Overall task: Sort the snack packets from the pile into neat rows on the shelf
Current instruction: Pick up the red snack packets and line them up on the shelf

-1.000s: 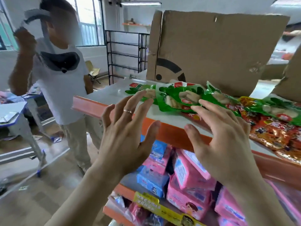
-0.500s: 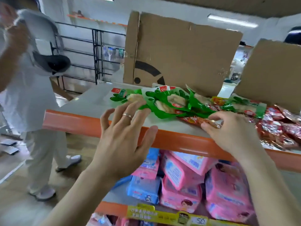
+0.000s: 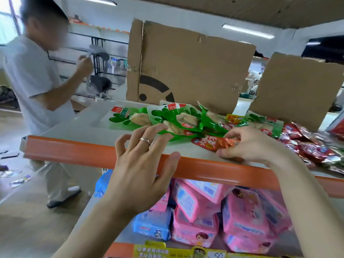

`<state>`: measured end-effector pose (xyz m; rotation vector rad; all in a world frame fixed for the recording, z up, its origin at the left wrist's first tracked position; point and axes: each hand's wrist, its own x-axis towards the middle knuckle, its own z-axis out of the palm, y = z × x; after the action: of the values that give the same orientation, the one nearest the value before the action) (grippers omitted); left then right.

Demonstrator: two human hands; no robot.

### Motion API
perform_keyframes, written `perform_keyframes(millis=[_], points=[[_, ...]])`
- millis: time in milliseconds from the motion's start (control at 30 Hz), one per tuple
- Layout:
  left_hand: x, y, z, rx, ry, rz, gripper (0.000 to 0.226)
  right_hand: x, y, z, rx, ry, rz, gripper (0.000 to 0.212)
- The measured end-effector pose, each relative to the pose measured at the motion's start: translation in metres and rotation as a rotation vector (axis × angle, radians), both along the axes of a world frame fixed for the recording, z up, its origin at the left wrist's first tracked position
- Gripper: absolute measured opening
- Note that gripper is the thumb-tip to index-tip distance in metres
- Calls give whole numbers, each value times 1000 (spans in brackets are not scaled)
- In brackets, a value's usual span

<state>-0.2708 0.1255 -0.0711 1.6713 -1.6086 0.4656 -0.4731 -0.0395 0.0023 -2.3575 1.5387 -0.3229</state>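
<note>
A pile of snack packets lies on the grey top shelf [image 3: 78, 127] with its orange front edge. Several green packets [image 3: 176, 120] overlap at the middle; red packets [image 3: 312, 146] spread to the right. My left hand [image 3: 141, 161], a ring on one finger, has its fingers spread, the fingertips touching the near edge of a green packet and the thumb on the orange edge. My right hand [image 3: 249, 144] pinches the right end of a red-orange packet [image 3: 210, 143] lying flat in front of the green ones.
Two brown cardboard panels [image 3: 189, 64] stand upright behind the pile. Pink and blue packs [image 3: 197, 211] fill the shelf below. A person in a white shirt [image 3: 35, 75] stands at the left beside the shelf end, holding something up. Litter lies on the floor at left.
Both hands have moved forward onto the shelf. My right hand has closed on the red-orange packet, and my left fingertips now reach the green packet. The person at left has turned.
</note>
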Motion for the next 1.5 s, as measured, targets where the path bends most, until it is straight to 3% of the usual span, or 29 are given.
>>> perform_keyframes(millis=[100,200,400,500,567,667,767,867,933,1000,1100,1433,1500], points=[[-8,-6,4,-16,24,-35,45,-17,-3,4,40,-105,84,43],[-15,-13,7,-14,2,-38,41,-31,-1,2,97,-167,130,39],[-29,-24,2,-27,-82,-99,32,-36,6,4,181,-177,150,51],[-30,-29,-2,-173,-144,-207,22,-40,11,1,244,-316,217,40],[-30,-31,-4,-244,-130,-262,21,-39,14,0,215,-507,202,30],[-29,-34,-1,-278,24,-260,25,-35,23,-4,157,-820,209,38],[-32,-29,13,-248,292,-279,31,-22,39,-13,19,-1008,245,48],[-31,-29,30,-192,527,-389,28,-6,63,-25,2,-1137,284,37],[-25,-30,36,-216,661,-511,19,5,83,-40,40,-1140,300,32],[-20,-27,38,-260,771,-615,11,15,99,-59,-7,-1091,298,45],[-18,-20,35,-247,774,-689,8,23,115,-83,-84,-1110,241,64],[-38,-18,21,-121,841,-785,16,-9,140,-102,-365,-992,147,34],[-52,-19,22,-118,825,-816,17,-21,143,-103,-377,-1004,149,38]])
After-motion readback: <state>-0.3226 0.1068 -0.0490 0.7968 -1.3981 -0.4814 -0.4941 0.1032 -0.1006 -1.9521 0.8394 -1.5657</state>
